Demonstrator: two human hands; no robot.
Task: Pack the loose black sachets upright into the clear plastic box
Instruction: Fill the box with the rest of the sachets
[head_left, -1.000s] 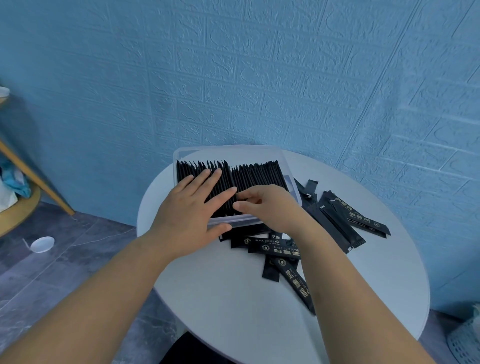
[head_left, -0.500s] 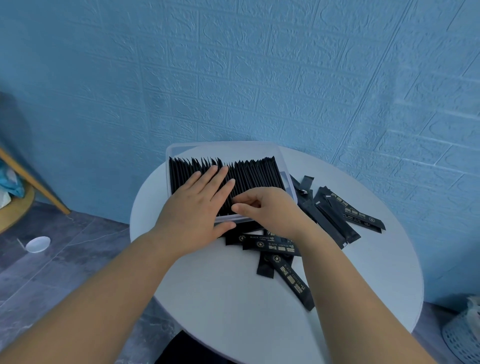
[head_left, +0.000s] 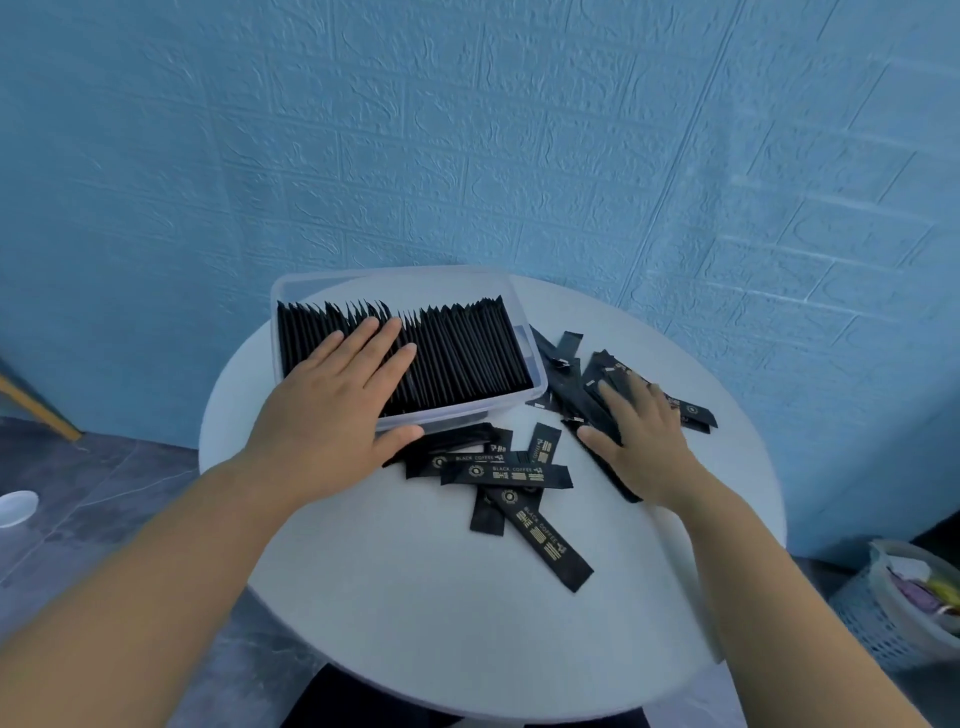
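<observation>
**Right hand is off the box and going for the next sachet!**

At 9 o'clock the left hand (head_left: 332, 410) stays flat, fingers straight, gripping nothing, pressing the packed row (head_left: 457, 353) upright in the clear plastic box (head_left: 395, 274) at 12 o'clock on the table (head_left: 415, 597). The right hand (head_left: 644, 441), at the box a second ago, now lies spread on the loose black sachets (head_left: 571, 374) at 3 o'clock, nothing pinched yet. That looks like another refill starting, with plenty left to pack.

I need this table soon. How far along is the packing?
Done: the clear plastic box holds a nearly full row of upright sachets. In hand: the left hand presses on that row; the right hand rests on the loose pile beside the box. Left: that pile, plus flat sachets before the box.
</observation>
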